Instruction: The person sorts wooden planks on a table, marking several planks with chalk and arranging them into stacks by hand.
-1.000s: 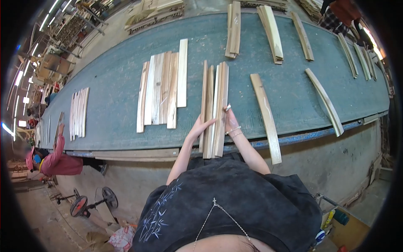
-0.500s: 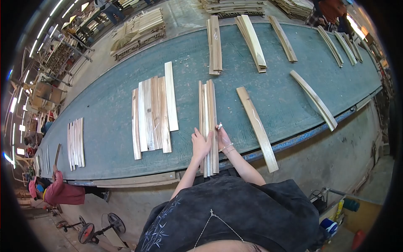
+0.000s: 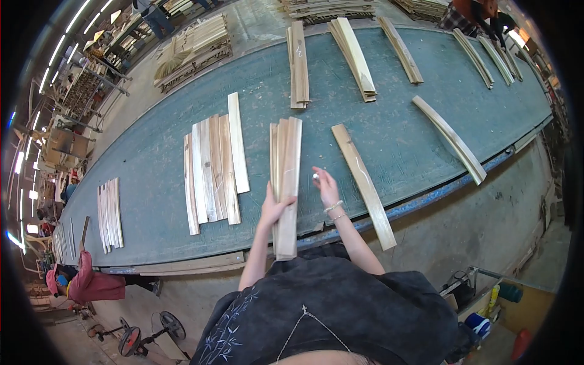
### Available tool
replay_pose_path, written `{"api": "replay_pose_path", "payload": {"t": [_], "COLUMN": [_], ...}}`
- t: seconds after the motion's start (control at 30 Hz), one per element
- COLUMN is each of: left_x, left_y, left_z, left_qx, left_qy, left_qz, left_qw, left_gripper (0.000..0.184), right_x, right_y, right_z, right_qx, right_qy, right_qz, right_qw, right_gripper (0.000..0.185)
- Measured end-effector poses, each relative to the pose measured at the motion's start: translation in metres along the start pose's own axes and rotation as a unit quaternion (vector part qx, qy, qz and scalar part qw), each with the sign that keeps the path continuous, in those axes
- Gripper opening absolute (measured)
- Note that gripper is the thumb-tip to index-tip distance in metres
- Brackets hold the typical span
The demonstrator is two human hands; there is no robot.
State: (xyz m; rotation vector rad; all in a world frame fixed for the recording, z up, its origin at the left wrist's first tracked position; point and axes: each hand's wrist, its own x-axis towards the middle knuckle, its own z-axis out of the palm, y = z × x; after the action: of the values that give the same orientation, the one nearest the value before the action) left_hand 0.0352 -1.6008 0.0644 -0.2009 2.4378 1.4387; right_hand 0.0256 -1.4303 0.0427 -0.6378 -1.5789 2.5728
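Observation:
A bundle of wooden slats (image 3: 287, 161) is gripped in my left hand (image 3: 272, 210), its near end close to my shirt. The top slat lies broad side up and carries a thin white line. Just to the right, apart from the bundle, my right hand (image 3: 327, 190) pinches a small white piece of chalk (image 3: 316, 176). A single slat (image 3: 365, 185) with a white line lies to the right of that hand. Left of the bundle, several slats (image 3: 213, 170) rest side by side, with a paler slat (image 3: 238, 143) set farther back.
More slat stacks (image 3: 298, 67) line the far side of the green table (image 3: 152, 140). A curved slat (image 3: 450, 140) lies near the right edge, and a narrow group (image 3: 109, 216) at left. A person in pink (image 3: 91, 280) stands by the left end; pallets of wood (image 3: 194, 48) stand behind.
The bundle has turned in my left hand, so a broad face now shows on top instead of narrow edges. My right hand has let go of the bundle and moved slightly right.

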Motion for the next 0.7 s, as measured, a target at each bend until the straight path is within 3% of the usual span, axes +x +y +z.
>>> {"api": "replay_pose_path", "payload": {"t": [0.07, 0.13, 0.17, 0.23, 0.27, 0.33, 0.47, 0.7], "left_x": [-0.008, -0.018, -0.015, -0.004, 0.005, 0.033, 0.121, 0.303], "left_y": [0.001, 0.023, 0.031, 0.055, 0.071, 0.113, 0.177, 0.239], "left_z": [-0.023, -0.039, -0.046, -0.053, -0.052, -0.044, -0.001, 0.098], "left_qx": [-0.221, -0.239, -0.256, -0.276, -0.273, -0.280, -0.291, -0.265], "left_qy": [-0.109, -0.105, -0.114, -0.122, -0.116, -0.128, -0.132, -0.105], "left_qz": [-0.038, -0.003, -0.003, 0.012, 0.031, 0.088, 0.145, 0.156], "left_qw": [0.968, 0.965, 0.960, 0.953, 0.955, 0.947, 0.936, 0.946], "left_gripper": [0.091, 0.085, 0.085, 0.083, 0.081, 0.078, 0.073, 0.081], "right_x": [0.008, 0.006, 0.006, 0.004, 0.004, 0.006, -0.005, -0.004], "right_y": [-0.026, -0.060, -0.072, -0.085, -0.084, -0.072, -0.060, -0.068], "right_z": [-0.027, -0.051, -0.065, -0.090, -0.098, -0.115, -0.114, -0.108], "right_qx": [-0.234, -0.377, -0.375, -0.581, -0.580, -0.547, -0.476, -0.461], "right_qy": [0.029, 0.084, 0.090, 0.152, 0.155, 0.128, 0.143, 0.194], "right_qz": [-0.188, -0.297, -0.298, -0.290, -0.288, -0.193, -0.187, -0.121], "right_qw": [0.953, 0.873, 0.873, 0.745, 0.746, 0.805, 0.847, 0.857], "right_gripper": [0.026, 0.025, 0.025, 0.025, 0.025, 0.025, 0.025, 0.025]}}
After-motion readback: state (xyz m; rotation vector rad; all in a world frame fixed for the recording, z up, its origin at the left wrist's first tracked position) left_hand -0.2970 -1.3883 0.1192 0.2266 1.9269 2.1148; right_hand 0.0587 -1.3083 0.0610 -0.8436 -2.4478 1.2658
